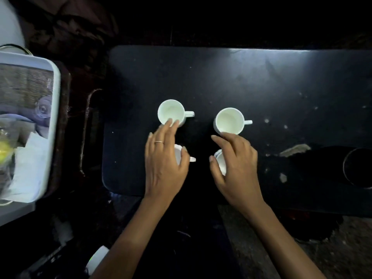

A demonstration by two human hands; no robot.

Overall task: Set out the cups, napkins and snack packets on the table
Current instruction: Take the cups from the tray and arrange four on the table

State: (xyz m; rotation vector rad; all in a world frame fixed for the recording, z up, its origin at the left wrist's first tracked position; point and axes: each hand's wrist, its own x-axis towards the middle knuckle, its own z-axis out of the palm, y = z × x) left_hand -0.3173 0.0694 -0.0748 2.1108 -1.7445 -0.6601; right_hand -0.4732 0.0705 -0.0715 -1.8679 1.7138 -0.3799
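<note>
View from above, dim light. Far left: a pale blue-white plastic tray w/ rounded corners, off the table, holding white paper napkins and what looks like clear packets w/ something yellow; contents blurred, can't tell more. Right of it, a dark rectangular tabletop, scuffed w/ pale chips. On it, four small white ceramic cups in a two-by-two block, handles pointing right. Far-left cup is upright, empty; the left hand, thin ring on one finger, lies fingers spread over the near-left cup, fingertips just reaching the far-left cup's rim, thumb beside the near cup's handle. Whether it actually grips the near cup: can't tell, palm hides it. Next, the far-right cup, upright, empty. The right hand covers the near-right cup, fingers loosely spread, thumb at the cup's left side, fingertips touching or just short of the far-right cup's rim. Far right, a dark round recess in the tabletop. Judgement: cups prob. light, rigid, smooth-glazed, chip easily if knocked together; best held by handle or around the body, not the rim.
</note>
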